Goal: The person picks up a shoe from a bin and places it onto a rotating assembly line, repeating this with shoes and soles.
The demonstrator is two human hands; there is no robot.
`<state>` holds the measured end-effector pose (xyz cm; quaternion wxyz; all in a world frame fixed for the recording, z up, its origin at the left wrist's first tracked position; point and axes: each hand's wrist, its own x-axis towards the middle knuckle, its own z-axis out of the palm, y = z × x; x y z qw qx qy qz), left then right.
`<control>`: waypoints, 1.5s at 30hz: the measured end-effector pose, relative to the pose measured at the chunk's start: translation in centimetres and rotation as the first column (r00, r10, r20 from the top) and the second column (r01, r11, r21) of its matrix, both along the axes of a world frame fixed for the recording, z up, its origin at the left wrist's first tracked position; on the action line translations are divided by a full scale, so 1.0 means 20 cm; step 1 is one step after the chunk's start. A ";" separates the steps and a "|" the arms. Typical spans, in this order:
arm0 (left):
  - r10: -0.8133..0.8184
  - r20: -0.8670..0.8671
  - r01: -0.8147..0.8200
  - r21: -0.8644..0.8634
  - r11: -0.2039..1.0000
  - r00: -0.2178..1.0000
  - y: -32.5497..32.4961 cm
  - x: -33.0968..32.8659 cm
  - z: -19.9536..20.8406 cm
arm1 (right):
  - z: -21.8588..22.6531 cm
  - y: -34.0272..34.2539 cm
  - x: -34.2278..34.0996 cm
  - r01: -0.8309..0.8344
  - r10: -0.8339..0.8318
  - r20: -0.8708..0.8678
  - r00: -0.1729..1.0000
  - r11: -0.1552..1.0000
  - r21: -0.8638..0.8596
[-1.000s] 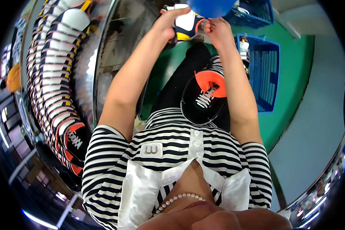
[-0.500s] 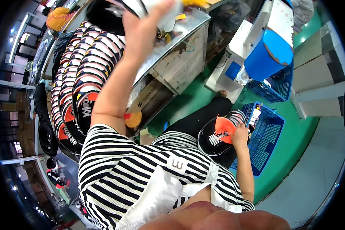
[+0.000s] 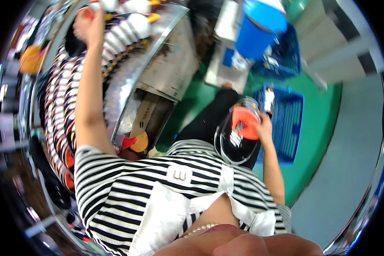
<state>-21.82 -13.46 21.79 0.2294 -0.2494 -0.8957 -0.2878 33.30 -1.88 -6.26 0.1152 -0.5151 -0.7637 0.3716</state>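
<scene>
On my lap to the right, black shoe uppers (image 3: pixel 237 149) with orange tongues and white laces sit nested together. My right hand (image 3: pixel 264 128) is closed on the edge of this bundle, beside the orange tongue. My left arm reaches to the far left, over long curved rows of nested shoe uppers (image 3: pixel 57 111) in white, black and orange. At the far end of these rows my left hand (image 3: pixel 89 25), smeared by motion, has its fingers curled on a black and orange shoe upper (image 3: pixel 74 45). Its fingertips are partly hidden.
A metal-topped bench (image 3: pixel 158 55) with an open shelf stands ahead of me. A blue bin (image 3: pixel 260 32) is beside a white machine base (image 3: pixel 226 72). A blue basket (image 3: pixel 288 128) lies on the green floor to my right. Behind the rows, a person in orange (image 3: pixel 32 59) shows.
My left hand has moved leftward from above the bench to the rows, taking a shoe upper along. The view has shifted right. My right hand keeps its grip on the lap bundle.
</scene>
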 end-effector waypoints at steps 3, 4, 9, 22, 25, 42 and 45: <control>-0.752 0.225 0.577 0.518 0.631 0.620 -0.03 0.55 -0.37 | 0.02 -0.01 -0.05 -0.051 0.053 -0.055 0.997 0.998 0.040; -0.786 0.527 0.621 0.508 0.596 0.323 -0.04 0.84 -0.37 | -0.09 0.00 -0.02 -0.097 0.097 -0.007 0.995 0.995 0.021; -0.232 0.724 0.576 0.668 0.471 -0.649 0.05 1.66 -0.60 | -0.02 -0.02 -0.11 -0.119 0.116 0.095 0.989 0.992 0.028; -0.107 0.774 0.175 0.273 0.946 -0.625 0.27 1.86 -0.92 | 0.40 -0.09 -0.28 -0.008 0.066 -0.152 0.986 0.936 0.352; -0.113 0.714 0.074 0.225 0.972 -0.691 0.22 1.84 -0.98 | 0.26 -0.05 -0.24 -0.319 0.279 -0.301 0.912 0.943 -0.091; -0.555 0.776 0.137 0.611 0.780 -0.300 0.09 1.25 -0.81 | 0.46 0.18 -0.69 -0.246 -0.254 -0.722 0.643 0.825 -0.509; -0.633 0.748 0.065 0.655 0.753 -0.202 0.07 1.15 -0.91 | 0.40 0.11 -0.76 -0.274 -0.426 -0.687 0.589 0.694 -0.666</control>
